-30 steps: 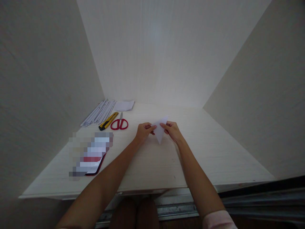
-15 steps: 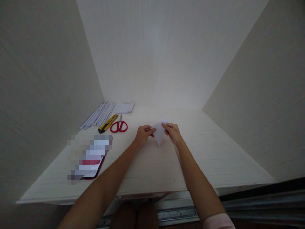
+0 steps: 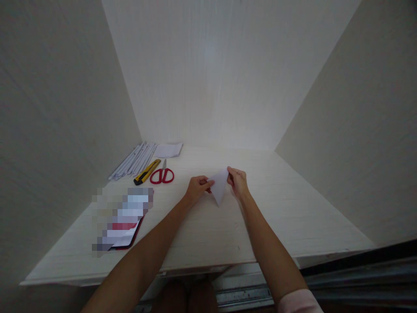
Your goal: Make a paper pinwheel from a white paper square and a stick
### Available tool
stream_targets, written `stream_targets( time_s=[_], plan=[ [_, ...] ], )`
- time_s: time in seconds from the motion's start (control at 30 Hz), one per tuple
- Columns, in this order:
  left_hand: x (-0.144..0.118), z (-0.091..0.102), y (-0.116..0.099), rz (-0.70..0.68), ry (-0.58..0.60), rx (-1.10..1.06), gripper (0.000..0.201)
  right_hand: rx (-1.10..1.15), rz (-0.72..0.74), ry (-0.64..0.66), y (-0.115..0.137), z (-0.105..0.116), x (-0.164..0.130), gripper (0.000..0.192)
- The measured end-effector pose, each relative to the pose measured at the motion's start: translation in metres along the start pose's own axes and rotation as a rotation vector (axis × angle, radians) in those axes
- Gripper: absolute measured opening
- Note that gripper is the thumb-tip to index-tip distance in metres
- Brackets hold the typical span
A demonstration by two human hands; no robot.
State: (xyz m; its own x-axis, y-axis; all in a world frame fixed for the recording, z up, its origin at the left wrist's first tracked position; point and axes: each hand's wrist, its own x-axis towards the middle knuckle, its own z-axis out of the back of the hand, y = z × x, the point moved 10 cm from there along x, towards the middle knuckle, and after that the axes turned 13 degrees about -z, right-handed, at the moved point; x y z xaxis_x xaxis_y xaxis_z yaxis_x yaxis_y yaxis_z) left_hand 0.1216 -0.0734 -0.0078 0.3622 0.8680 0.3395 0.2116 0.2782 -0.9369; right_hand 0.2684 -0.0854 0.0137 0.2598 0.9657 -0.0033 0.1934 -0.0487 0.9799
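A small white folded paper triangle (image 3: 219,187) is held just above the pale wooden desk (image 3: 208,230), its point hanging down. My left hand (image 3: 196,189) pinches its left corner between thumb and fingers. My right hand (image 3: 238,181) pinches its upper right corner. Both forearms reach in from the bottom of the view, the right one with a pink sleeve edge.
Left of the hands lie red-handled scissors (image 3: 162,175), a yellow utility knife (image 3: 147,171), a bundle of rolled white paper strips (image 3: 133,160) and a folded white sheet (image 3: 168,150). A blurred booklet (image 3: 122,217) lies near the left front. Walls enclose the desk on three sides.
The hands keep their grip on the paper. My right hand has shifted slightly right and up along the paper's top edge; the triangle looks a little more spread.
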Motion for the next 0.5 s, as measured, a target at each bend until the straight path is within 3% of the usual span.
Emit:
stream_targets(
  time_s=[0.23, 0.37, 0.5],
  plan=[
    [0.000, 0.005, 0.002, 0.009, -0.033, -0.016, 0.026, 0.119, 0.025, -0.087, 0.000, 0.010, 0.002, 0.040],
    [-0.001, 0.009, 0.001, 0.006, -0.088, -0.029, 0.025, 0.054, -0.093, 0.038, -0.017, -0.004, 0.006, 0.041],
    [0.000, 0.010, 0.000, 0.002, -0.099, -0.029, 0.025, -0.076, -0.104, 0.111, -0.026, -0.014, 0.004, 0.038]
  ],
)
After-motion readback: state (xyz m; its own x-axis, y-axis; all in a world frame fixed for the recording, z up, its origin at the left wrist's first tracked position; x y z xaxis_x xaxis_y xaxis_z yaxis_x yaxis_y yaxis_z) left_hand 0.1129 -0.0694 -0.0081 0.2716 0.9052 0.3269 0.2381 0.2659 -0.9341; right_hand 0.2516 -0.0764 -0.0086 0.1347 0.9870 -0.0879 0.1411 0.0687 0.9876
